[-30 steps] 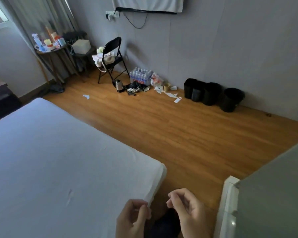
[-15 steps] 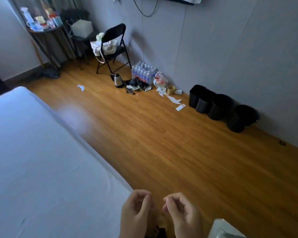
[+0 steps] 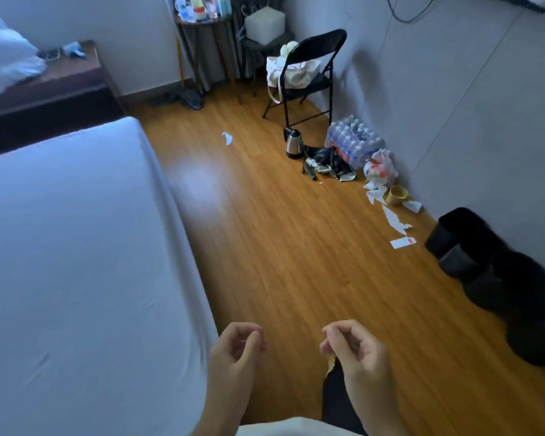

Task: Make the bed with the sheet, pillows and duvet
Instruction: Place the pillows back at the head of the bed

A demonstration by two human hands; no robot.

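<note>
The bed [image 3: 76, 247] fills the left side, covered by a smooth white sheet that hangs over its right edge. A white heap of bedding [image 3: 7, 55], blurred, lies on a dark wooden bedside unit [image 3: 60, 86] at the top left. My left hand [image 3: 236, 350] hovers just right of the bed's edge, fingers loosely curled, holding nothing. About a hand's width further right, my right hand [image 3: 353, 350] hangs over the wooden floor, also loosely curled and empty.
A black folding chair [image 3: 309, 73] with a tote bag stands by the far wall. A kettle [image 3: 293, 143], a pack of water bottles [image 3: 353, 140], paper scraps and a yellow cup [image 3: 397, 195] litter the floor. Several black bins [image 3: 485, 262] line the right wall. A cluttered side table [image 3: 202, 23] stands at the back.
The view has swung left along the bed, bringing the bedside unit and white bedding into sight. My two hands have moved apart and sit beside the bed's long edge.
</note>
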